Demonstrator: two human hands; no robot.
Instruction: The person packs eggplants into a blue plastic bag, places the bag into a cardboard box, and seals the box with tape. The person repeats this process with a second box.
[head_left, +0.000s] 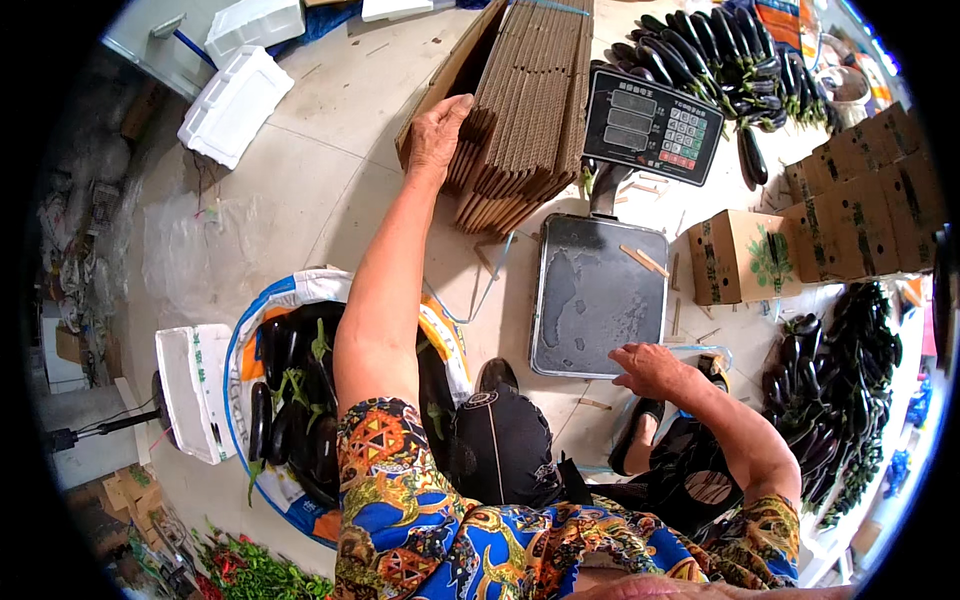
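A stack of flattened cardboard boxes (525, 112) stands on edge on the floor ahead, with a strap across its far end. My left hand (436, 139) grips the edge of the leftmost flattened box (450, 82), which leans apart from the others along a dark gap. Some of its fingers are hidden. My right hand (651, 369) is at the near edge of the platform scale (600, 300), fingers apart and holding nothing; whether it touches the platform is unclear. Two thin strips (643, 261) lie on that platform. Beyond it rises the scale's display and keypad (652, 127).
Eggplants fill a lined round container (234, 375) at my left. More eggplants (697, 60) lie at the far right, and another heap (825, 405) at the right. Cardboard cartons (742, 259) stand nearby. White foam boxes (236, 105) and green and red peppers (255, 566) are at left.
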